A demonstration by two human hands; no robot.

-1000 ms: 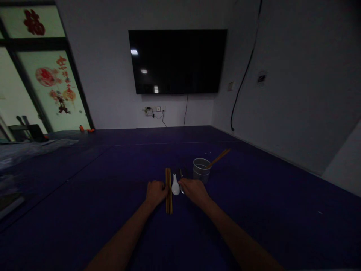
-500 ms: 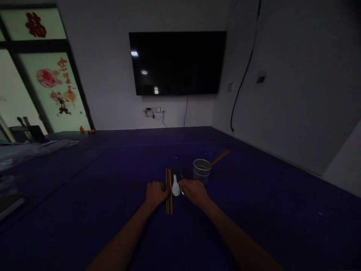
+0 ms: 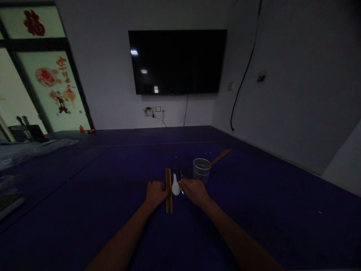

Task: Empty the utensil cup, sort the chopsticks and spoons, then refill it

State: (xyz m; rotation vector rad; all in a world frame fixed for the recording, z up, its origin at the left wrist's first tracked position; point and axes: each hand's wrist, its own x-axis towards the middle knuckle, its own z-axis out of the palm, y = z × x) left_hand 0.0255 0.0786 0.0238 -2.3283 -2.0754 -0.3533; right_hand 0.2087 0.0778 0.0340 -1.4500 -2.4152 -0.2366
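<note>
Several wooden chopsticks [image 3: 169, 206] lie side by side on the dark blue surface. My left hand [image 3: 155, 194] is curled at their left edge, its thumb across them. Right of them a white soup spoon [image 3: 175, 188] rests, bowl toward me. My right hand [image 3: 194, 190] is closed at a slim metal spoon [image 3: 182, 191] beside it; the fingers hide its middle. Dark, thin handles beyond that hand are too dim to name. Just behind my right hand stands a grey metal cup [image 3: 201, 171], with wooden chopsticks [image 3: 220, 158] leaning out to the right.
The blue surface [image 3: 118, 162] reaches to the wall, where a black television [image 3: 177, 62] hangs above sockets with cables. Clear plastic sheeting [image 3: 42, 146] lies at far left, near small orange items [image 3: 81, 128]. A black cable [image 3: 244, 77] runs down the right wall.
Both hands, the chopsticks, the spoons and the cup keep their places. Only the camera view has shifted very slightly.
</note>
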